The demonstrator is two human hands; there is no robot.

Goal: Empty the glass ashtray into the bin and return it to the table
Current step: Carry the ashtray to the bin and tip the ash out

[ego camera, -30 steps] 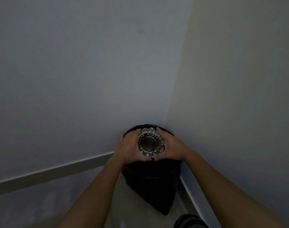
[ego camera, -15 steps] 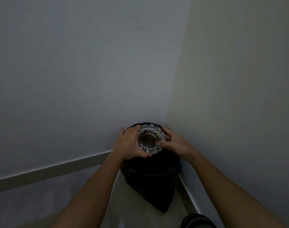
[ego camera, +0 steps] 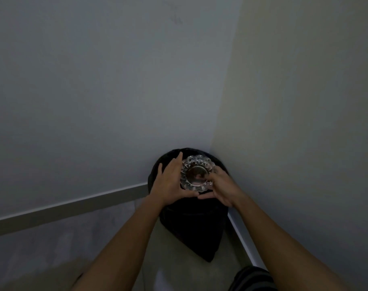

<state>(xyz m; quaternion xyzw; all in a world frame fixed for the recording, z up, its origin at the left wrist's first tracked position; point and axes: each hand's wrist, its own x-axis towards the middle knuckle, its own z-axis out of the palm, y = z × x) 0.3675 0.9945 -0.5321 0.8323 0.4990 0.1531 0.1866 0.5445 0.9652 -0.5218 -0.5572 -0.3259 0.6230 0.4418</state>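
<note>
A round cut-glass ashtray is held over the mouth of a black bin lined with a black bag, which stands in the corner of two walls. My left hand cups the ashtray's left side with fingers spread along its edge. My right hand grips its right rim, the fingers curled under and behind the glass. The ashtray's round face is turned toward me. Whether anything lies in it I cannot tell in the dim light.
A grey wall rises to the left and a cream wall to the right, meeting behind the bin. A pale skirting board runs along the floor. A dark striped cloth shows at the bottom right.
Both hands stay over the bin with the ashtray. The ashtray has tilted slightly, and my right hand has slid lower along its right rim.
</note>
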